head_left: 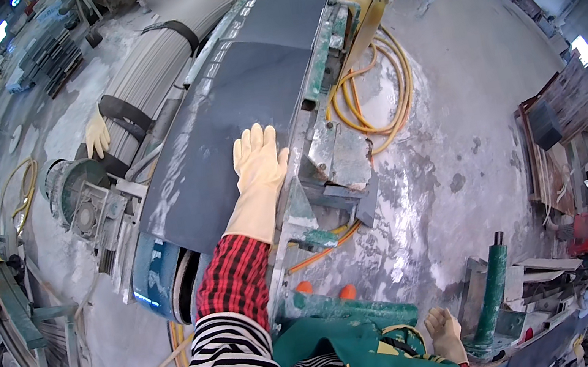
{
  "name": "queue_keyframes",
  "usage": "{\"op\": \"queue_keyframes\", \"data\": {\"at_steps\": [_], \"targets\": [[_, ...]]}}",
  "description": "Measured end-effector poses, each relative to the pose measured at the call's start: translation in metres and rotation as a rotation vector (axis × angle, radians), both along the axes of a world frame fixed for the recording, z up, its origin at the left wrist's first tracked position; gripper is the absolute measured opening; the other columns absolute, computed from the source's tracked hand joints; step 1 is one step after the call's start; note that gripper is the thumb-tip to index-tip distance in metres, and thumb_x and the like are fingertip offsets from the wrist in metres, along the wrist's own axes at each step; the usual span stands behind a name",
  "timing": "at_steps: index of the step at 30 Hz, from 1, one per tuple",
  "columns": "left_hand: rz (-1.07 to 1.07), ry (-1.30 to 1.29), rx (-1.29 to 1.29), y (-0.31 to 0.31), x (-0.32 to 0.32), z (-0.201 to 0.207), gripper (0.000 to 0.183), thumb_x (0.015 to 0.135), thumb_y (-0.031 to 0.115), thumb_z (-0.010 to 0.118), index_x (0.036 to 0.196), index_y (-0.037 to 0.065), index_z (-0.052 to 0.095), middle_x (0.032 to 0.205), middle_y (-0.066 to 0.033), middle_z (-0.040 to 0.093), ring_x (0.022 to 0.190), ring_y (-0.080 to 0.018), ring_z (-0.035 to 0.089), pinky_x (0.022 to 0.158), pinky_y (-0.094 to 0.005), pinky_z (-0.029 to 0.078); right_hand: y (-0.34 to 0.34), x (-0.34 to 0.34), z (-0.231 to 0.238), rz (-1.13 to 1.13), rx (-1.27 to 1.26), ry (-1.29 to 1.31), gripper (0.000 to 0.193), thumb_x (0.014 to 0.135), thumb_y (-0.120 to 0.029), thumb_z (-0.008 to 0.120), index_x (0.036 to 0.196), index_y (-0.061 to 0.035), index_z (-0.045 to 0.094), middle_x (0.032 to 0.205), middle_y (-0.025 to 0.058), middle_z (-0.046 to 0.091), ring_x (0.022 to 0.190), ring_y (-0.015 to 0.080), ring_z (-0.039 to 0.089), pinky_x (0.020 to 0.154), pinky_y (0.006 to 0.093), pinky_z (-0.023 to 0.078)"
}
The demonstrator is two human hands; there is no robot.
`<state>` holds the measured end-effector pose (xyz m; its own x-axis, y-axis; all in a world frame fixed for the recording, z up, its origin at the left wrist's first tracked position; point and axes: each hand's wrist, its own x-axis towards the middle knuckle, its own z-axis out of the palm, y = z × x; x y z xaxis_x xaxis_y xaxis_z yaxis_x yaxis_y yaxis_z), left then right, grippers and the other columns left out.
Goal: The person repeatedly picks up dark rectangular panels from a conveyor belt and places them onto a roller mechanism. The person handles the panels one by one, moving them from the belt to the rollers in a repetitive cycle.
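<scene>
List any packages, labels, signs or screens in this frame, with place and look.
Markings strip: pale blocks running along the left edge of the dark slab, too small to make out.
No packages, signs or screens can be made out; the cluttered shelves at right are too blurred to tell.

Bright, even daylight, soft shadows, wet-floor glare, fisheye bending and black vignette at edges.

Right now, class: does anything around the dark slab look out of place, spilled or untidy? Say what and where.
Yes. A yellow hose lies in loose loops on the floor beside the machine, right of the dark slab under the left hand. The concrete floor is streaked with pale wet slurry. The right hand hangs low.
</scene>
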<state>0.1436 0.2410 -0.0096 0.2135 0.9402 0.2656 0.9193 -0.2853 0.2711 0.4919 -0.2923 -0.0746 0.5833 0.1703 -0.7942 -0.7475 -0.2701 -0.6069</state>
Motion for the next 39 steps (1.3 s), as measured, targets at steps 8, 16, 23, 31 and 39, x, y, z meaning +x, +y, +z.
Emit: {"op": "queue_keyframes", "data": {"at_steps": [8, 16, 23, 31, 39], "targets": [[-0.144, 0.031, -0.016, -0.141, -0.080, 0.019, 0.058, 0.087, 0.030, 0.065, 0.139, 0.011, 0.049, 0.146, -0.0170, 0.045, 0.136, -0.0380, 0.040, 0.114, -0.0498, 0.028, 0.013, -0.004, -0.012, 0.055, 0.045, 0.030, 0.039, 0.102, -0.030, 0.050, 0.124, 0.0018, 0.056, 0.115, 0.0157, 0.068, 0.097, 0.0301, 0.068, 0.081, 0.0400, 0.059], [-0.043, 0.001, -0.048, -0.212, -0.137, 0.023, 0.057, 0.088, 0.030, 0.066, 0.140, 0.011, 0.052, 0.148, -0.0166, 0.046, 0.139, -0.0379, 0.039, 0.116, -0.0502, 0.026, 0.055, 0.009, -0.013, 0.150, 0.070, 0.008, 0.039, 0.102, -0.030, 0.053, 0.125, 0.0020, 0.056, 0.114, 0.0157, 0.069, 0.096, 0.0292, 0.069, 0.080, 0.0383, 0.058], [0.134, 0.072, -0.004, -0.213, -0.180, 0.016, 0.050, 0.092, 0.025, 0.058, 0.140, 0.012, 0.050, 0.146, -0.0152, 0.047, 0.135, -0.0372, 0.041, 0.116, -0.0509, 0.026, 0.064, 0.009, 0.000, 0.233, 0.101, -0.033, 0.040, 0.101, -0.029, 0.054, 0.124, 0.0028, 0.057, 0.119, 0.0160, 0.067, 0.100, 0.0303, 0.068, 0.082, 0.0391, 0.058], [0.303, 0.102, 0.002, -0.194, -0.214, 0.016, 0.047, 0.094, 0.025, 0.058, 0.139, 0.013, 0.050, 0.146, -0.0120, 0.047, 0.134, -0.0359, 0.042, 0.115, -0.0490, 0.027, 0.045, 0.018, -0.006, 0.236, 0.099, -0.002, 0.041, 0.102, -0.029, 0.051, 0.127, 0.0035, 0.055, 0.119, 0.0170, 0.066, 0.101, 0.0318, 0.067, 0.083, 0.0412, 0.058], [0.342, 0.182, 0.012, -0.161, -0.220, 0.014, 0.049, 0.095, 0.028, 0.055, 0.140, 0.009, 0.050, 0.146, -0.0158, 0.047, 0.134, -0.0372, 0.042, 0.113, -0.0484, 0.029, 0.034, 0.018, -0.004, 0.242, 0.138, 0.011, 0.045, 0.103, -0.032, 0.051, 0.129, 0.0044, 0.053, 0.119, 0.0161, 0.066, 0.100, 0.0307, 0.067, 0.083, 0.0401, 0.058]]}}
